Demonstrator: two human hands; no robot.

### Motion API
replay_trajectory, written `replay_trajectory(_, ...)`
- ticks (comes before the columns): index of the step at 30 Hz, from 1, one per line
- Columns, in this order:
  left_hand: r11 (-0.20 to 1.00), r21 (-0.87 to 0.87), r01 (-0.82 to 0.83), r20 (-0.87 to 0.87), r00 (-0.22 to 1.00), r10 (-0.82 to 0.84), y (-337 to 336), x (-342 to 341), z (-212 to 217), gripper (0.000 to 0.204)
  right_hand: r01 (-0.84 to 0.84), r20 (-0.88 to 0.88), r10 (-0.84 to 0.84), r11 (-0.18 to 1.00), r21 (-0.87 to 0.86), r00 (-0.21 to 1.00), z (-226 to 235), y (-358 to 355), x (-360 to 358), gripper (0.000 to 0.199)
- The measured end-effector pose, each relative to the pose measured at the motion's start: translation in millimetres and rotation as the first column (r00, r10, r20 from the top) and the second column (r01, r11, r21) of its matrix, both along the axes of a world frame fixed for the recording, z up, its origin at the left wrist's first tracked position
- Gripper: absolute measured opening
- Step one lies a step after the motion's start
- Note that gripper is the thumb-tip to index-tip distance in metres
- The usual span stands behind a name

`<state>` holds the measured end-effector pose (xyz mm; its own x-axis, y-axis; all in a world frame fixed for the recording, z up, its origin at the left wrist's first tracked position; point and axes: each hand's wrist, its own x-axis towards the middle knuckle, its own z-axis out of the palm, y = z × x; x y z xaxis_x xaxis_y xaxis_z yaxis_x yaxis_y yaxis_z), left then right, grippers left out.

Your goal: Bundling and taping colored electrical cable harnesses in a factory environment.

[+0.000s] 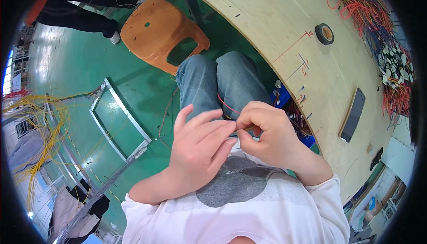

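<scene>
Work above the lap, just off the curved near edge of the desk. The left hand should guide lightly and leave a sightline to the pinch; its outer fingers fan out, back upward, while the inner fingertips meet the right hand's. Whether its grip holds anything cannot be told. The right hand should pinch close to the working point, wrist steady; thumb and forefinger curl together, apparently grasping the red wire. This wire crosses the lap; its slack is best kept loose.
</scene>
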<state>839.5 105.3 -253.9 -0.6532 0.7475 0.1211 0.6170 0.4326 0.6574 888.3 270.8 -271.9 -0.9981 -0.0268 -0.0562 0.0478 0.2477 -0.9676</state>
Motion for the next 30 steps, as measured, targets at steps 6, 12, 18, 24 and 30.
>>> replay_trajectory(6,0.988,0.119,-0.097,0.026,0.995,0.095,6,5,-16,0.019,0.011,-0.053,-0.010,1.000,0.019,0.999,-5,-2,-1,0.010)
replay_trajectory(12,0.979,0.117,-0.164,0.102,0.983,0.153,15,5,-13,0.011,-0.020,-0.131,0.041,0.987,0.158,0.991,1,4,-3,0.009)
replay_trajectory(18,0.944,0.078,-0.321,0.520,0.821,0.236,-1,4,-24,0.003,0.120,-0.060,-0.111,0.978,0.170,0.992,1,45,-17,0.016)
replay_trajectory(24,0.810,0.030,-0.586,0.964,0.229,0.131,-9,-1,-26,0.004,0.637,-0.561,-0.316,0.243,0.732,0.765,-49,155,-45,0.018)
replay_trajectory(30,0.747,-0.035,-0.663,0.963,0.177,0.203,-7,2,-27,0.005,0.635,-0.045,-0.636,0.758,0.151,0.770,-18,102,-42,0.018)
